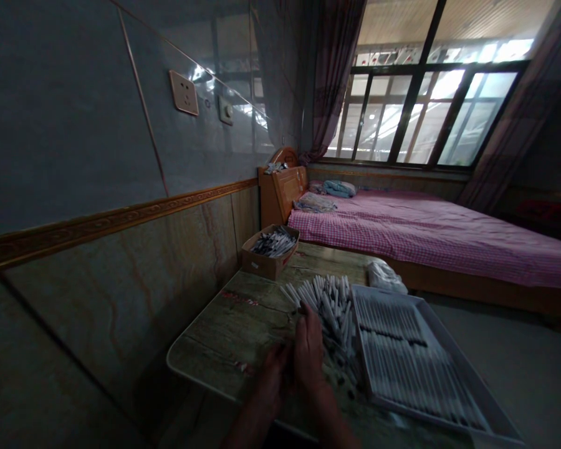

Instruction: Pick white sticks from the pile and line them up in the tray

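My left hand (272,373) and my right hand (308,346) are held close together over the near part of the table. The left fingers are curled in toward the right palm, and whatever they hold is dark and hidden. My right hand is seen edge-on with its fingers pressed together; I cannot make out what is in it. Just beyond and right of it lies a loose heap of white pen-like sticks (331,302). A shallow pale tray (467,349) on the right holds similar sticks laid side by side in two rows. Small dark pieces (350,394) lie between hand and tray.
The wood-patterned table (229,337) stands beside the tiled wall. At its far corner is a cardboard box (262,265) full of thin sticks. A white plastic bag (386,275) sits behind the tray. Beyond the table is a bed (402,224) with a pink checked cover.
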A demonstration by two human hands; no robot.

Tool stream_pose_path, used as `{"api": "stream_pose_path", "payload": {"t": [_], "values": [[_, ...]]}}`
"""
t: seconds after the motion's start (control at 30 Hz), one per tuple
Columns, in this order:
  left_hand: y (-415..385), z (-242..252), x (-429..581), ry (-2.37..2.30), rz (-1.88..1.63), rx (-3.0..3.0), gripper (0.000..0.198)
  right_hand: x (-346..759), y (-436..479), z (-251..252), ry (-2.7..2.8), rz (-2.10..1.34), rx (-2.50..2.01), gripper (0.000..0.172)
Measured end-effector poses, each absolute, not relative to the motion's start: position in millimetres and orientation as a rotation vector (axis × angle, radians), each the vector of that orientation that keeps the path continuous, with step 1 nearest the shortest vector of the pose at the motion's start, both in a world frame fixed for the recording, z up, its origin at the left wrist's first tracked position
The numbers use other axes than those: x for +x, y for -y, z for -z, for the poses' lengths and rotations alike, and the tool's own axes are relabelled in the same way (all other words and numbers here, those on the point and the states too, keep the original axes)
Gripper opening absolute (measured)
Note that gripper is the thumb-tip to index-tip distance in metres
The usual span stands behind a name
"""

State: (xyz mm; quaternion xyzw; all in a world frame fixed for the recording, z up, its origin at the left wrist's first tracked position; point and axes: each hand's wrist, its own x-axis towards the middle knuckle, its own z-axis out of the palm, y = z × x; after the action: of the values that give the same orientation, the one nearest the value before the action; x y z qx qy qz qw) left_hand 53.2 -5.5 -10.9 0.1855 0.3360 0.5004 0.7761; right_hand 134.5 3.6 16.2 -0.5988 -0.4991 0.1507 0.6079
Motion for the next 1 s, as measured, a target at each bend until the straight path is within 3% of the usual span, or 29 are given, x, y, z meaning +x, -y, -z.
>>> {"api": "stream_pose_path", "payload": {"t": [0.17, 0.3, 0.63, 0.8, 1.0], "values": [[-10.1, -8.1, 39.9, -0.735, -1.201, 0.246, 0.009, 158.4, -7.2, -26.1, 0.983, -0.559, -1.322, 0.051], [-24.9, -25.3, 28.4, -0.740, -1.219, 0.092, 0.025, 178.7, 4.4, -14.4, 1.240, -0.385, -1.534, 0.029], [-18.4, -9.8, 28.4, -0.706, -1.174, 0.201, 0.016, 169.6, 13.5, -4.9, 1.745, -0.045, -1.940, 0.024], [-15.5, -5.5, 26.4, -0.701, -1.189, 0.214, 0.013, 172.1, 13.1, 5.3, 1.589, -0.073, -1.816, 0.020], [-12.6, -3.7, 27.8, -0.704, -1.213, 0.263, 0.012, 175.0, 21.6, 8.7, 1.302, -0.395, -1.475, 0.019]]}}
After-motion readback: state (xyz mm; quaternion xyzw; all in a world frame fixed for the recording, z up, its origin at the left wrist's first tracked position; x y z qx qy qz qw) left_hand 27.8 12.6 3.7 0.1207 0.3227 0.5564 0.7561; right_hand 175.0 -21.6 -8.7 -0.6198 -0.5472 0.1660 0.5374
